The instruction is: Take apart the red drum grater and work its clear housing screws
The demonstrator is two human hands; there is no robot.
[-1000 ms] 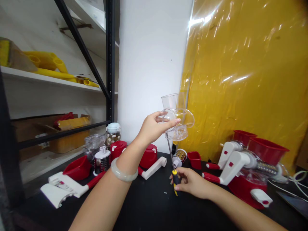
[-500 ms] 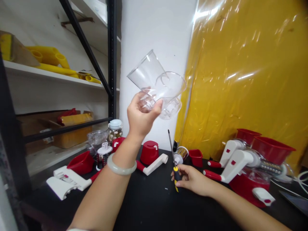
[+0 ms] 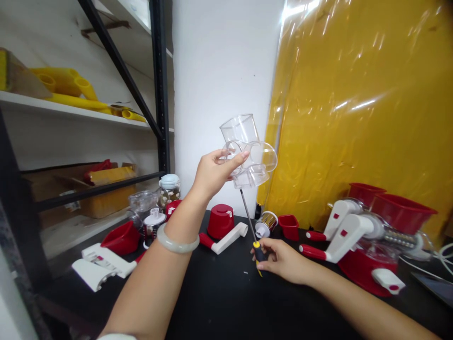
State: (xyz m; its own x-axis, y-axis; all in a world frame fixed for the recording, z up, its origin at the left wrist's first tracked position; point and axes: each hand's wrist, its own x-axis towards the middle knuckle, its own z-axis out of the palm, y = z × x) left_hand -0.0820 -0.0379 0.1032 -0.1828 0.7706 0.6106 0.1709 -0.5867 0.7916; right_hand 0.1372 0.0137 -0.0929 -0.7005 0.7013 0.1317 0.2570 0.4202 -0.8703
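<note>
My left hand (image 3: 214, 172) is raised above the black table (image 3: 226, 302) and grips a clear plastic grater housing (image 3: 249, 151) with its chute pointing up. A pale bangle sits on that wrist. My right hand (image 3: 283, 260) rests low on the table, fingers closed round the black and yellow handle of a screwdriver (image 3: 252, 231). The screwdriver's metal shaft points up, and its tip meets the underside of the clear housing.
Red and white rotary graters (image 3: 368, 241) stand at the right before a yellow plastic sheet (image 3: 361, 104). Loose parts lie behind: a red cap (image 3: 220, 221), a white crank (image 3: 226, 238), a metal drum (image 3: 266, 224), a red cup (image 3: 289, 226). A shelf rack (image 3: 71, 141) stands left.
My left hand has brought the clear housing down from its higher, tilted position and turned it upright, onto the screwdriver tip. My right hand has stayed on the table with the screwdriver.
</note>
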